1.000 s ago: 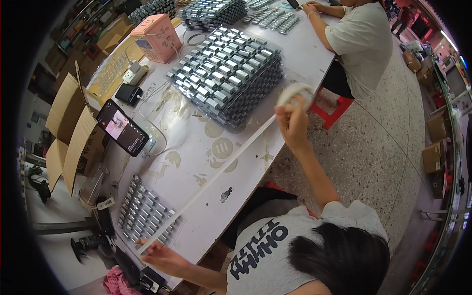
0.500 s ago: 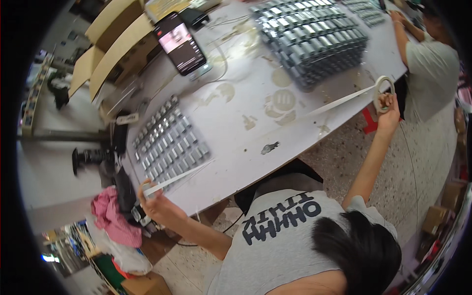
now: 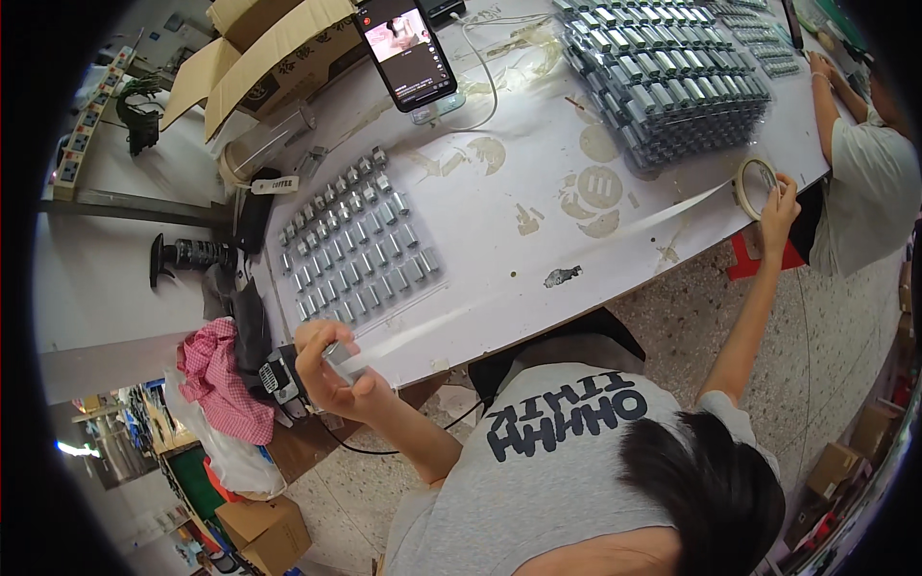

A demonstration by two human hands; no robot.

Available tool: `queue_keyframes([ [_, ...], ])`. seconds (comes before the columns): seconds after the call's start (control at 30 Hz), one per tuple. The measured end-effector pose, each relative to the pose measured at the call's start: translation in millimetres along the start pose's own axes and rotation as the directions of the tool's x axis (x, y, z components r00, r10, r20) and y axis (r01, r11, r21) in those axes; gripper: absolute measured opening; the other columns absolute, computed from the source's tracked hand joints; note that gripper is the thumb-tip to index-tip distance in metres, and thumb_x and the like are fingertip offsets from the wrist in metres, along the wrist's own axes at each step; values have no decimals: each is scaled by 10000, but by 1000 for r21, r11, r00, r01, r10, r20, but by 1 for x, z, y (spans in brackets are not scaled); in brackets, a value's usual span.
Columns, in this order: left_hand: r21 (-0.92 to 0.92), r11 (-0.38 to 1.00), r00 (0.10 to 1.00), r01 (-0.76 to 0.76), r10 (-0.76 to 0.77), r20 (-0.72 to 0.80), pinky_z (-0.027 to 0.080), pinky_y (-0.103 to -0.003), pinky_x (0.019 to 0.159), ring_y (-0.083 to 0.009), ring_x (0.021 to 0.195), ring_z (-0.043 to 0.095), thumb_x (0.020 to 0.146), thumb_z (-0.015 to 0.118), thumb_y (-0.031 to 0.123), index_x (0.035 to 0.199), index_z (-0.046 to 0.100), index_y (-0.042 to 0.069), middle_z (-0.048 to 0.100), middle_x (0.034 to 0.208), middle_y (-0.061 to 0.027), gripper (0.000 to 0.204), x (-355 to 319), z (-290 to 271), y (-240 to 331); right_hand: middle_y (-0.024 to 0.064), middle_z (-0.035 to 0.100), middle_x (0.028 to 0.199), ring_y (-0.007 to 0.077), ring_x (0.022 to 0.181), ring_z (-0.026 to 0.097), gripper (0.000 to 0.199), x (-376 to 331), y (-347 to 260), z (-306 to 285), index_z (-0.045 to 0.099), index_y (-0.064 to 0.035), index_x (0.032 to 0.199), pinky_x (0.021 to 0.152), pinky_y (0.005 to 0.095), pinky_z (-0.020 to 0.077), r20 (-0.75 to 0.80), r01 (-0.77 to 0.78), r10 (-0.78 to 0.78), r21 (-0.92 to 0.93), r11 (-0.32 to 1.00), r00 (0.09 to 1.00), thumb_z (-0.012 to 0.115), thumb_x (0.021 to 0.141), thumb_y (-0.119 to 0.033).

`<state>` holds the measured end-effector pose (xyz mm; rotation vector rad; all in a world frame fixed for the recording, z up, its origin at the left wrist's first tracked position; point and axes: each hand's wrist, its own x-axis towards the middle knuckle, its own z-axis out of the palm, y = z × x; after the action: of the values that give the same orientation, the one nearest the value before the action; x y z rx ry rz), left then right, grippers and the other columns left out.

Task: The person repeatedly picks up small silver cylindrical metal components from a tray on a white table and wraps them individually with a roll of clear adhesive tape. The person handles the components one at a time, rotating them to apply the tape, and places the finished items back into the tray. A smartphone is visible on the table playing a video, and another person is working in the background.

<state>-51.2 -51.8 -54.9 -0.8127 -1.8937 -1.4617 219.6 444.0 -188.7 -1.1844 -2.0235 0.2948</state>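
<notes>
My left hand (image 3: 344,379) is closed at the table's near left edge, with a small silver metal cylinder (image 3: 336,355) between its fingers. A long pale strip of tape (image 3: 423,329), blurred by motion, stretches from there across the table. Its other end runs to a cream-coloured tape roll (image 3: 752,189) at the right edge. My right hand (image 3: 781,204) grips that roll by its side, arm stretched out. Beside my left hand lies a clear tray of metal cylinders (image 3: 360,252), standing in rows.
A tall stack of filled trays (image 3: 672,86) stands at the far right. A phone (image 3: 408,58) with a lit screen leans near an open cardboard box (image 3: 279,67). At the right a co-worker (image 3: 869,173) sits by the table (image 3: 499,259). A chequered cloth (image 3: 226,384) hangs at the left.
The view has shifted, so the table's things appear farther right. My left hand is nearer the tray's front edge; both hands still hold what they held, with the tape stretched between them.
</notes>
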Motion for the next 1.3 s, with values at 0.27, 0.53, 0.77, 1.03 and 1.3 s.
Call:
queue_keyframes([
  [0.27,78,967,966,-242,233,115,307,-238,519,-159,615,384,743,502,629,861,482,-15,419,687,-74,655,3,-10,4,52,550,892,130,742,513,232,27,20,-20,500,-21,1092,687,242,419,53,-1,-18,323,946,998,442,881,-100],
  [0.53,-68,983,970,-168,153,-188,221,-266,493,-124,581,286,698,512,678,845,432,74,274,597,31,627,-4,-4,14,34,556,840,77,687,506,218,30,2,-109,521,-11,1082,672,211,430,-276,3,106,366,931,955,457,893,-101],
  [0.77,-467,884,999,-38,20,-43,245,-266,611,-133,728,305,670,568,653,976,526,190,292,693,43,557,-1,3,15,69,604,962,136,921,567,225,11,-56,-97,561,7,1054,805,234,426,77,-57,30,382,922,997,500,870,-108],
  [1.03,-270,959,996,-85,89,1,263,-287,612,-161,720,316,732,491,648,1018,465,163,301,711,14,564,-6,9,16,137,481,1096,302,1025,414,289,15,-59,15,586,-83,990,909,369,318,22,254,-254,-163,953,967,491,719,-51],
  [1.3,-76,976,978,-205,201,-53,323,-293,512,-173,602,372,770,484,604,957,448,42,386,626,-36,594,-6,18,-5,126,475,1099,268,1090,388,346,13,-121,-23,525,-64,1010,952,388,255,-257,350,-375,-137,927,891,468,682,32],
])
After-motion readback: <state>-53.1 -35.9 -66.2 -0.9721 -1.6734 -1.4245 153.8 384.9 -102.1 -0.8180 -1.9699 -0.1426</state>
